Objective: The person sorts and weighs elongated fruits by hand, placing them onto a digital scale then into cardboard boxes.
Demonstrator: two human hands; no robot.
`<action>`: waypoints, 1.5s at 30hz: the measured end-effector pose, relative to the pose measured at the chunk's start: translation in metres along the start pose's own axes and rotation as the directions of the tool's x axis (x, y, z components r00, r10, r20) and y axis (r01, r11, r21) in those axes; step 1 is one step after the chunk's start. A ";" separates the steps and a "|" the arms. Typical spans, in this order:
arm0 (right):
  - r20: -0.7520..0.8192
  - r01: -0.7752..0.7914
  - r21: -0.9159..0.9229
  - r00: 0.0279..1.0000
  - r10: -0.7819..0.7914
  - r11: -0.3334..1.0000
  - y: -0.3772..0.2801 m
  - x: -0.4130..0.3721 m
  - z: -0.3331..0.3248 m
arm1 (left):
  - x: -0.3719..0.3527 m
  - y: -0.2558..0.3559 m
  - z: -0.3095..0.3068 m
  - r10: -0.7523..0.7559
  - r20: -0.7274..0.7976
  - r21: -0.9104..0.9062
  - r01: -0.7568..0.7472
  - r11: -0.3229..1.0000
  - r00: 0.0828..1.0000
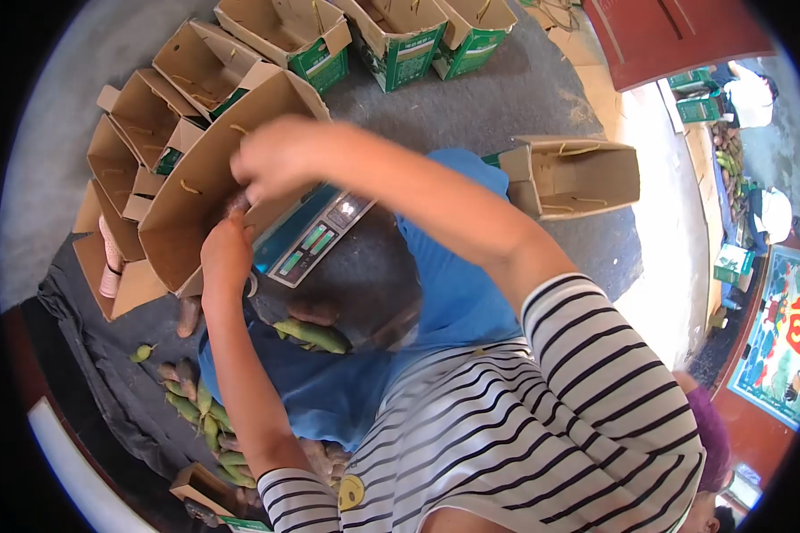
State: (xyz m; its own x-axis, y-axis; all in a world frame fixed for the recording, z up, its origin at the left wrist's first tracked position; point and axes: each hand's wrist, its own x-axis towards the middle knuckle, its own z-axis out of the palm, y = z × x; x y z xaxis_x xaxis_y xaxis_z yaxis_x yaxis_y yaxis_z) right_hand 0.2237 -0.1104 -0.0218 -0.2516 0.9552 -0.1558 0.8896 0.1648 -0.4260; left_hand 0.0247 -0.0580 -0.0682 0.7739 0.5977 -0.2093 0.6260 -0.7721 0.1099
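A tall cardboard box [164, 226] with yellow cord handles stands open in front of me, beside or on a digital scale [316, 244] with lit green displays. My left hand [227, 253] is closed at the near side of the box, its fingertips on a brown, muddy root vegetable [236, 203] just inside. Over the same opening is my right hand [280, 155], fingers curled and smeared by motion, close to that vegetable. On the floor by my knees lie a long green vegetable [316, 336] and another brown root [188, 316].
Open cardboard boxes [280, 27] form an arc at the back and left. Another open box [585, 180] lies to the right. Green and brown vegetables [206, 413] are heaped at lower left. At far right, people [771, 216] work beside more produce and green boxes.
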 end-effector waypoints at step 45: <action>-0.139 0.726 0.686 0.086 0.986 0.034 0.324 -0.016 -0.029 | 0.000 0.008 0.008 -0.134 -0.075 0.094 0.140 0.986 0.988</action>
State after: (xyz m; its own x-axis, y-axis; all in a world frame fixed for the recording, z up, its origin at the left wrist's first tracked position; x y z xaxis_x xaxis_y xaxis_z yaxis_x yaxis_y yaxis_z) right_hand 0.5275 -0.0655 -0.1311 0.9091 0.2790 -0.3094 -0.4145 0.5306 -0.7393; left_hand 0.0290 -0.0659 -0.0748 0.6884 0.7099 -0.1488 0.7166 -0.6974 -0.0125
